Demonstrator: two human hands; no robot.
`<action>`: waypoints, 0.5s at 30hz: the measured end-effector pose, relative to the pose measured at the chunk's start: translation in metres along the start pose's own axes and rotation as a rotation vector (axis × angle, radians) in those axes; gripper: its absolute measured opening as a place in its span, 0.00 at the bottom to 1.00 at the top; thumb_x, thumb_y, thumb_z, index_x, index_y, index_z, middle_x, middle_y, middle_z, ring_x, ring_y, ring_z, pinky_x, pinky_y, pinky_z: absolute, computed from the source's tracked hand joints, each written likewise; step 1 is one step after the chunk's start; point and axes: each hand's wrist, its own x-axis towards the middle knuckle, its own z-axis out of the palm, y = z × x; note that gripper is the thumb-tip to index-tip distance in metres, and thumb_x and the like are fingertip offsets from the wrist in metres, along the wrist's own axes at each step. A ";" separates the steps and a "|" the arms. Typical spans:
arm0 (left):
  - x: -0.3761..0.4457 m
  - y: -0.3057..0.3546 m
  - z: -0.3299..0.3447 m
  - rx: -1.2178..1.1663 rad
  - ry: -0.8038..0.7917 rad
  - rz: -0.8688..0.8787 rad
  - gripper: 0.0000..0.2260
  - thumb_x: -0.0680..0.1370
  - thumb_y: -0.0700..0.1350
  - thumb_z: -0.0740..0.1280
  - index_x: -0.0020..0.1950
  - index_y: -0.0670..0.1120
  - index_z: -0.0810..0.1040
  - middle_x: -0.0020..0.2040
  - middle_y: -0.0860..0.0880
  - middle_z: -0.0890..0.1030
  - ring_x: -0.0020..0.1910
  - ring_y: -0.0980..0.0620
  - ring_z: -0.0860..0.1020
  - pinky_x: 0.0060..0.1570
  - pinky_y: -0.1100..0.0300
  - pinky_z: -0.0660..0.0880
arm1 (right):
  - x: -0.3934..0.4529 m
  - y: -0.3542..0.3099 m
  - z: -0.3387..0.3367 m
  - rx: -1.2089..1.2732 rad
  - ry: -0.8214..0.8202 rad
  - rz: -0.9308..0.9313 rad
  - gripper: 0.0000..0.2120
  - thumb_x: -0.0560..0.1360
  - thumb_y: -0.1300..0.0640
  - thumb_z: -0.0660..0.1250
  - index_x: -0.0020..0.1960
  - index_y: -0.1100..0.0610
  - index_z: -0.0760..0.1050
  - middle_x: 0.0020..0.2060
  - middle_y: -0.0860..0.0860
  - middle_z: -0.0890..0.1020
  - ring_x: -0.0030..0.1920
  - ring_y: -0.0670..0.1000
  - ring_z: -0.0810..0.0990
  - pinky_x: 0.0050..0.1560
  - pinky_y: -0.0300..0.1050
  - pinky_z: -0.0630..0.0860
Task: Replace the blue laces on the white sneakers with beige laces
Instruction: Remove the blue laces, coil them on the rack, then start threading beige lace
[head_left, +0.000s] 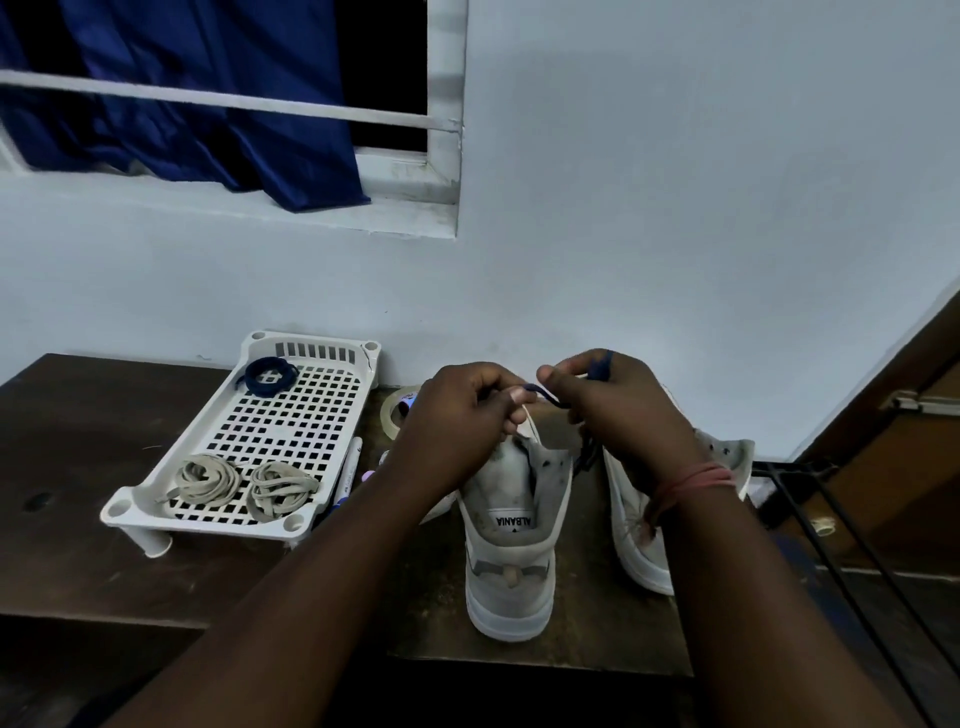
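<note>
Above sneaker (511, 499), hands pinching blue lace (545, 395)

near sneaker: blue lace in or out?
Out, mostly: its eyelets look empty, and both hands hold the blue lace above the near sneaker.

A dark wooden tabletop (78, 441) stands against a pale blue-grey wall (675, 182). At far left, a white-framed window (441, 171) with a horizontal bar holds a dark blue curtain (208, 93). A brown wooden door (893, 415) shows at right. The light is dim.
</note>
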 end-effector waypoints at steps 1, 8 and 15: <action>-0.002 0.002 -0.002 -0.035 0.032 -0.043 0.09 0.82 0.39 0.66 0.46 0.44 0.85 0.34 0.50 0.83 0.34 0.53 0.79 0.40 0.54 0.78 | 0.000 0.004 0.000 -0.007 0.048 0.032 0.14 0.71 0.46 0.78 0.51 0.53 0.81 0.44 0.51 0.84 0.46 0.53 0.83 0.51 0.53 0.80; -0.026 0.019 -0.020 -0.344 0.053 -0.296 0.10 0.84 0.36 0.61 0.50 0.34 0.82 0.35 0.45 0.80 0.29 0.54 0.76 0.30 0.63 0.74 | -0.031 -0.010 0.009 -0.159 0.083 -0.275 0.17 0.77 0.51 0.71 0.65 0.46 0.76 0.61 0.44 0.80 0.59 0.43 0.79 0.62 0.45 0.75; -0.043 0.026 -0.033 -0.625 -0.074 -0.378 0.11 0.84 0.34 0.58 0.51 0.36 0.80 0.35 0.47 0.77 0.28 0.56 0.73 0.29 0.66 0.72 | -0.052 -0.020 0.023 -0.072 -0.104 -0.329 0.09 0.81 0.55 0.68 0.42 0.54 0.82 0.31 0.42 0.81 0.33 0.40 0.76 0.39 0.39 0.72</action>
